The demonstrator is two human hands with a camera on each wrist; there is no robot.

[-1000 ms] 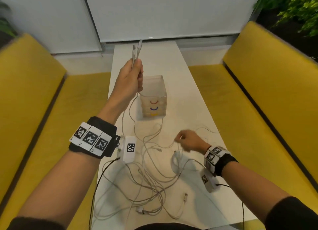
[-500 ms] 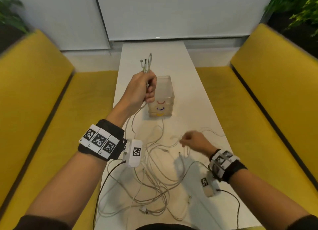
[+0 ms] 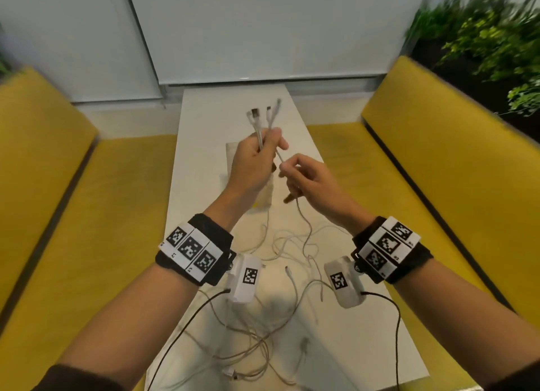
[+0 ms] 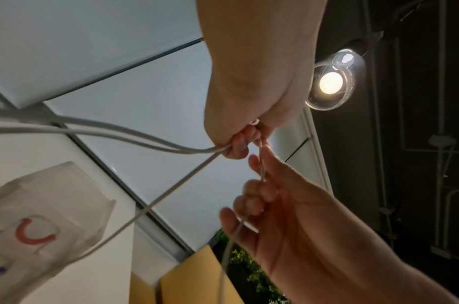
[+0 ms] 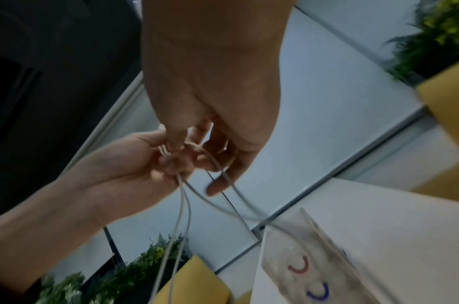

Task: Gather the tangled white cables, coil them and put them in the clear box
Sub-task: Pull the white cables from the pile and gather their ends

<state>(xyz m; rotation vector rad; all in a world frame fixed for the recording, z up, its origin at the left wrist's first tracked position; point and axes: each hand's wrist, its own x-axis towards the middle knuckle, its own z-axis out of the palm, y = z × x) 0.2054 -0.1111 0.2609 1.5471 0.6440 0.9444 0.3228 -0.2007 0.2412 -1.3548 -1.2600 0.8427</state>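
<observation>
My left hand (image 3: 264, 149) is raised over the table and grips a bundle of white cable ends (image 3: 264, 114), with the connectors sticking up above the fist. Just to its right, my right hand (image 3: 287, 168) pinches one thin white cable (image 3: 304, 224) that hangs down to the table. The wrist views show the two hands almost touching: left hand (image 4: 242, 144), right hand (image 5: 189, 148). The rest of the tangled cables (image 3: 271, 326) lie loose on the white table (image 3: 365, 346). The clear box (image 3: 264, 197) stands behind my hands, mostly hidden; it also shows as the box (image 4: 49, 216) and the box (image 5: 311, 259).
Yellow benches (image 3: 87, 215) run along both sides of the narrow table. Green plants (image 3: 482, 39) stand at the back right. Black sensor leads (image 3: 394, 332) trail from both wrist units across the near table. A ceiling lamp (image 4: 331, 82) shines above.
My right hand has lifted off the cables on the table and come up beside the left hand, bringing a cable with it. The left hand kept its grip on the bundle.
</observation>
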